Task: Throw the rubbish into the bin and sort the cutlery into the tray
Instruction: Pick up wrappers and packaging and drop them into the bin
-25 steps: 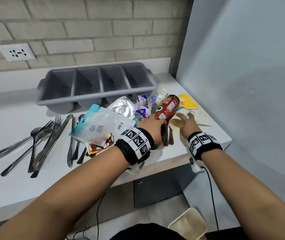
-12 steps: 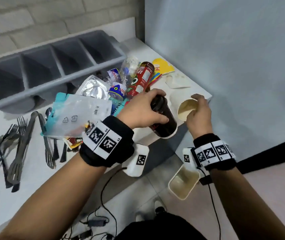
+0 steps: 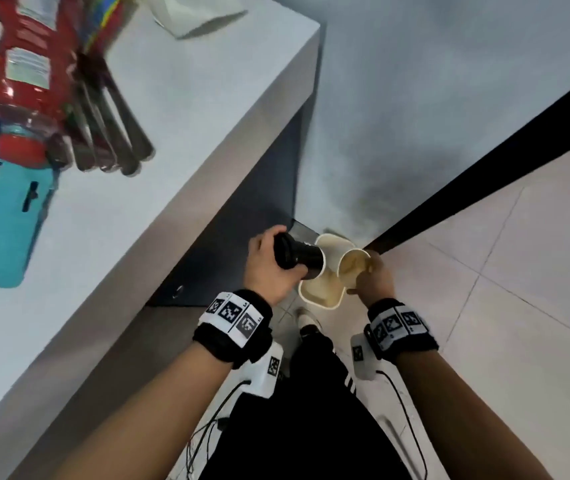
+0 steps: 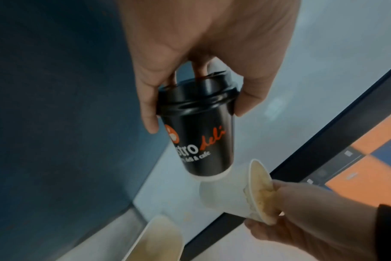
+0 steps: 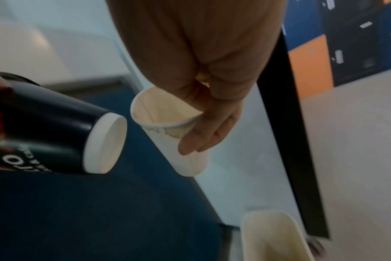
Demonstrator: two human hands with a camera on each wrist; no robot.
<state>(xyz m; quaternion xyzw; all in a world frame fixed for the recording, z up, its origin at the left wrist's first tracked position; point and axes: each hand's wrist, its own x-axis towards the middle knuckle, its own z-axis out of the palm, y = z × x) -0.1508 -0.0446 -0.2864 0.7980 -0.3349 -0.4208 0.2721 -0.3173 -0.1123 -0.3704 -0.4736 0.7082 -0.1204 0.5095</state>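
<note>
Above the cream plastic bin (image 3: pixel 321 301), left hand (image 3: pixel 269 268) grips a lidded black paper cup (image 3: pixel 299 256); right hand (image 3: pixel 375 282) pinches a white paper cup (image 3: pixel 352 266) by its rim.

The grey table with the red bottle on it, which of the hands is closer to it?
Left. The left hand, holding the black lidded paper cup, is just off the grey table's edge; the right hand, holding the white paper cup, is farther out, over the cream bin.
</note>
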